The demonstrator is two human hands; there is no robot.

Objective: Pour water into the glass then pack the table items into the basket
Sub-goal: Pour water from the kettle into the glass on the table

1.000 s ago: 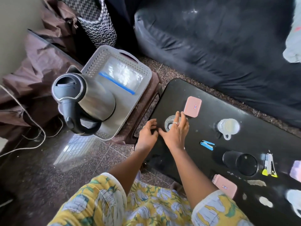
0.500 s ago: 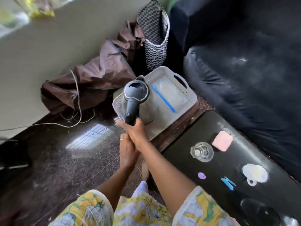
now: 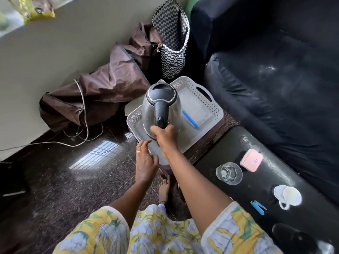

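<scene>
A steel kettle with a black lid and handle stands in the white basket. My right hand grips the bottom of its black handle. My left hand hovers open just below the basket's near edge, fingers spread, holding nothing. A clear glass stands upright on the black table to the right, apart from both hands. In the basket lies a clear zip bag with a blue strip.
On the table are a pink case, a white mug on its side, a blue clip and a black cup. A dark sofa lies behind. A brown bag, a zigzag bag and a cable sit left.
Both hands left the glass on the table and moved left to the basket. My right hand has taken hold of the kettle's handle. The view has swung left.
</scene>
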